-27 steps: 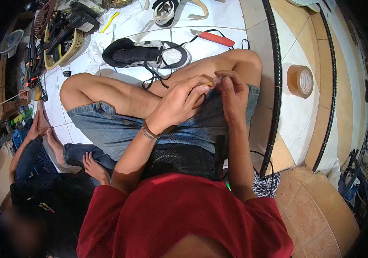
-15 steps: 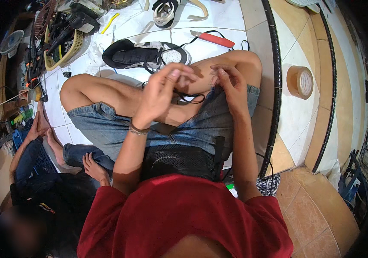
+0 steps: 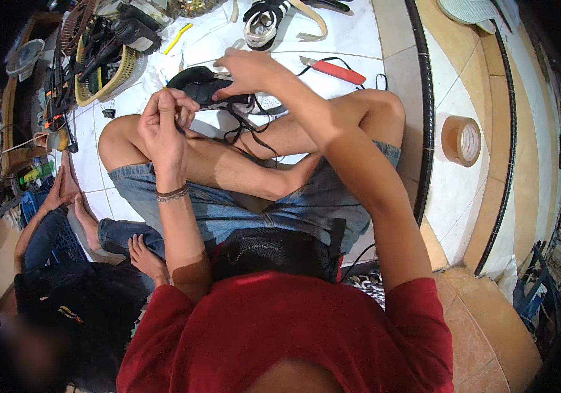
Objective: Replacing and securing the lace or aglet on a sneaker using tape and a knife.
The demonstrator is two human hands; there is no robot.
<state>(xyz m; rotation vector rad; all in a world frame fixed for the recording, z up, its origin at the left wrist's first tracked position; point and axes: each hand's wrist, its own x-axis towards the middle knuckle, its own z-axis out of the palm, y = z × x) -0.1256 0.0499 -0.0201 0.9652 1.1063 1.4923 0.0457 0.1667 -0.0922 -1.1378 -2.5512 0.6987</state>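
Observation:
My left hand (image 3: 166, 124) is raised over my left leg, its fingers curled and pinched on something I cannot make out, if anything. My right hand (image 3: 244, 72) reaches across to the black, grey and white shoe (image 3: 195, 82), thumb and fingers apart over it, partly hiding it; I cannot tell if they touch. Long black laces (image 3: 238, 131) trail from the shoe over the floor by my crossed legs. Beyond it lie a red-handled cutter (image 3: 336, 72) and a second shoe (image 3: 259, 29).
A basket of tools (image 3: 107, 82) stands at the upper left. Another person (image 3: 77, 295) sits beside me at the lower left. A brown tape roll (image 3: 460, 139) lies on the step at the right, past a black edging strip (image 3: 424, 164).
My hands have parted from their meeting point over my lap. The left moved leftward; the right swung forward and left to the shoe, fingers spreading. The view has shifted slightly.

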